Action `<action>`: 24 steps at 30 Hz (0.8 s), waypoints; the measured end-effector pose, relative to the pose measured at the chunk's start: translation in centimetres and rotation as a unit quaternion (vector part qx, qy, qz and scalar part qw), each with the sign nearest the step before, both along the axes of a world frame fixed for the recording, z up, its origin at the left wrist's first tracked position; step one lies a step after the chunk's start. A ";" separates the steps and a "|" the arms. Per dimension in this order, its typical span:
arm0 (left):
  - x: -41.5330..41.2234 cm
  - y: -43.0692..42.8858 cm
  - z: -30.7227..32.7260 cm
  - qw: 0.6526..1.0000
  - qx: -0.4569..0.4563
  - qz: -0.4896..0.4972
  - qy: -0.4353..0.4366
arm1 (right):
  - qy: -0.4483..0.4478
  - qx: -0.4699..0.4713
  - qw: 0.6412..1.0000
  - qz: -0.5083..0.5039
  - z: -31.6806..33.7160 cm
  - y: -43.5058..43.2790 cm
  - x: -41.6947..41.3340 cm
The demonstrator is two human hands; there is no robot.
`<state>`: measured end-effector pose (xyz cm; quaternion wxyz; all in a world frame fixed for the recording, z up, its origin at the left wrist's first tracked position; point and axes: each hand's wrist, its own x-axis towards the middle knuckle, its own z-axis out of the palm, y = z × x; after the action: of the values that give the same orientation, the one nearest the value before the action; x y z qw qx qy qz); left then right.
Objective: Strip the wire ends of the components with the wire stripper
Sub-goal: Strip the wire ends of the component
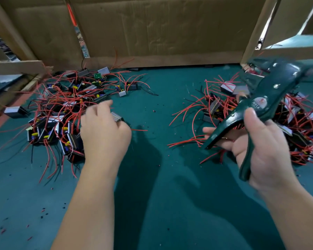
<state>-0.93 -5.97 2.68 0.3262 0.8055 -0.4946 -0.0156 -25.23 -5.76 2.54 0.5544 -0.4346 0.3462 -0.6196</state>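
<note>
My right hand (260, 150) grips the handles of a dark green wire stripper (264, 103), raised above the right pile with its jaws pointing up and away. My left hand (103, 130) reaches over the right edge of the left pile (61, 112), a heap of small black boxes with red and black wires. Its curled fingers hold one grey-topped black component (117, 117). A second pile of the same components (224, 109) lies at the right, partly hidden by the stripper and my right hand.
The work surface is a green mat (155, 177) dotted with small red and black insulation scraps. A brown cardboard wall (161, 33) stands along the back. Wooden frame bars (16, 67) run at the left, and a cardboard flap (257, 33) at the right.
</note>
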 end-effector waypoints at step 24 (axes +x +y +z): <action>-0.1 -0.3 -0.7 0.999 0.044 -0.014 -0.010 | -0.037 0.074 0.992 0.099 -0.4 0.1 0.2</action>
<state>-1.06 -6.30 1.97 0.2853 0.8119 -0.5082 -0.0340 -24.99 -5.69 2.13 0.6564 -0.4010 0.3253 -0.5500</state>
